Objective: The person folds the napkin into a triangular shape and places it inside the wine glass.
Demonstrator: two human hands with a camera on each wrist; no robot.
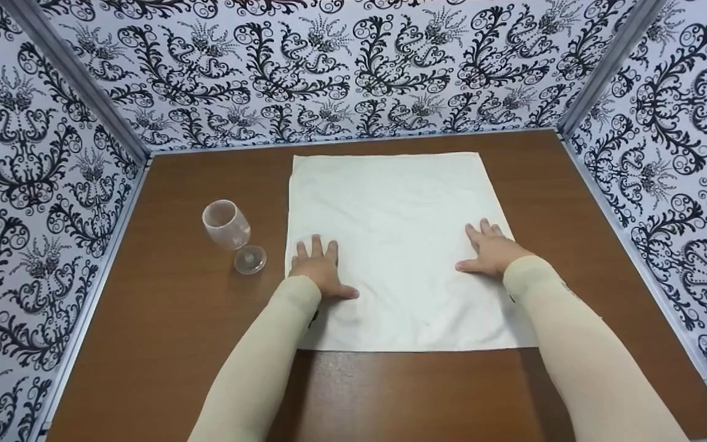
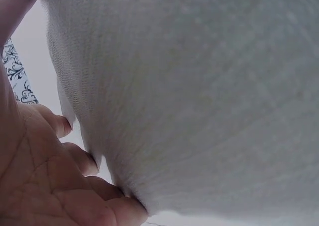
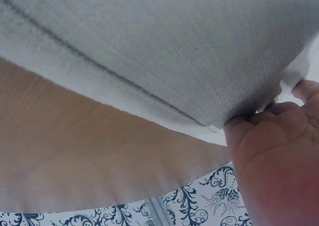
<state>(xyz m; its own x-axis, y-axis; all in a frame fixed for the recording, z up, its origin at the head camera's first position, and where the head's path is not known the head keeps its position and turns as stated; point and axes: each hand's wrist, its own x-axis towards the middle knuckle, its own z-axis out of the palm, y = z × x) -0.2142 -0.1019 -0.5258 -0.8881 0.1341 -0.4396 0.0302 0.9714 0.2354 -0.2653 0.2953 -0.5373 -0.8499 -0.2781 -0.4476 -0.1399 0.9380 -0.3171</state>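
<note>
A white cloth lies spread nearly flat on the brown table, with faint creases. My left hand rests on its left part, fingers spread and pointing away from me. Near the cloth's right edge my right hand presses down with its fingers apart. In the left wrist view the fingertips of the left hand touch the cloth. The right wrist view has the right hand touching the cloth close to its stitched hem.
Left of the cloth stands a clear stemmed glass on its round foot. Brown table surrounds the cloth. Walls with black scroll patterns enclose the back and both sides, with grey metal strips at the corners.
</note>
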